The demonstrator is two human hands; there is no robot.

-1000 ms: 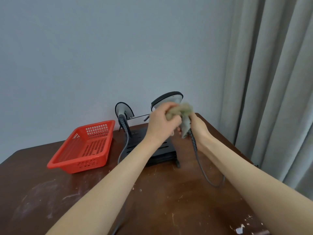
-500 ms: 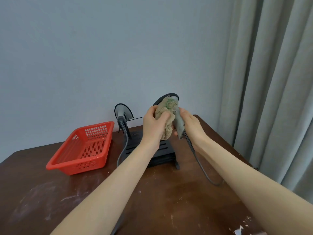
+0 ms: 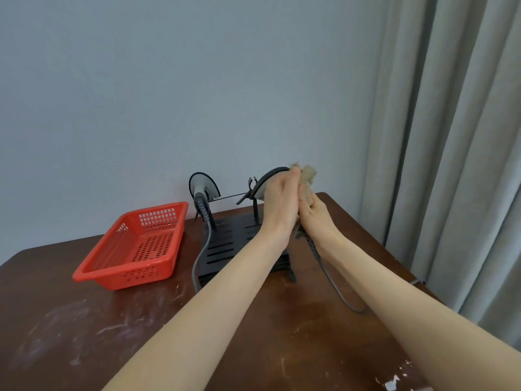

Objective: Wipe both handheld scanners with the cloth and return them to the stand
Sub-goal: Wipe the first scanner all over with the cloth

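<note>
Brown table point(image 3: 296, 334), L hand point(image 3: 279, 204) clutching tan cloth point(image 3: 308, 176) on grey black-rimmed scanner point(image 3: 265, 187), R hand point(image 3: 315, 218) gripping its handle.

Above a black slotted stand point(image 3: 225, 245), the right hand point(image 3: 315, 217) grips a handheld scanner point(image 3: 265, 184) by its handle while the left hand point(image 3: 279, 203) holds a tan cloth point(image 3: 308, 174) against its head. A second scanner point(image 3: 203, 185) sits on the stand's left side, near a red basket point(image 3: 124, 273) on the brown table point(image 3: 282, 340).

A person's left hand point(image 3: 277, 206) and right hand point(image 3: 313, 218), both bare, with forearms uncovered as far as the view shows
</note>
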